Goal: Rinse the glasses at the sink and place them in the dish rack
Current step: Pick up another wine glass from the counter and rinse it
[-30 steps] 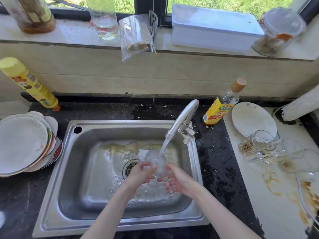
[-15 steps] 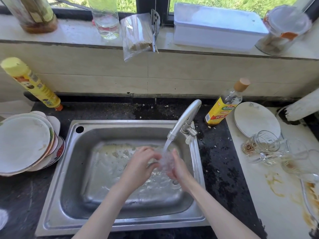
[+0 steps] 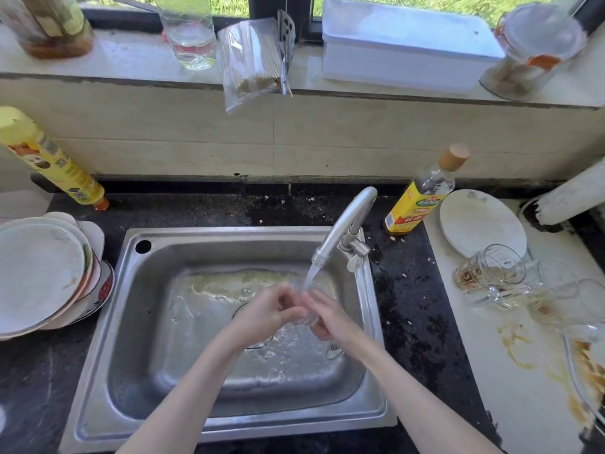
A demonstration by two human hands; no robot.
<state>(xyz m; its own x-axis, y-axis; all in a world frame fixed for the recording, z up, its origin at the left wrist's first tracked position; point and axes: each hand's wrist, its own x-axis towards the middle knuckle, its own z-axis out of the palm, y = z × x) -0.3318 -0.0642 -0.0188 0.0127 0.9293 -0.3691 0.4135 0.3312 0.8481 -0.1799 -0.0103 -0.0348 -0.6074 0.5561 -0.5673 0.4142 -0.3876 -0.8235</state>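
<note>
Over the steel sink (image 3: pixel 137 322) both my hands hold one clear glass (image 3: pixel 302 306) under the running water from the tap (image 3: pixel 347 227). My left hand (image 3: pixel 265 312) wraps it from the left, my right hand (image 3: pixel 330 317) from the right, and the fingers hide most of the glass. On the pale counter at the right lie dirty glass mugs: one on its side with brown dregs (image 3: pixel 491 273), another clear one (image 3: pixel 569 303) beside it. No dish rack shows in this view.
A stack of plates (image 3: pixel 42 273) sits left of the sink. A yellow spray bottle (image 3: pixel 49 158) leans at the back left, a sauce bottle (image 3: pixel 422 191) and a white plate (image 3: pixel 478 221) at the back right. Jars, a bag and a white box line the windowsill. Brown spills stain the right counter.
My hands with the glass rose from low in the basin up and to the right, under the tap's stream, and now close more tightly round the glass.
</note>
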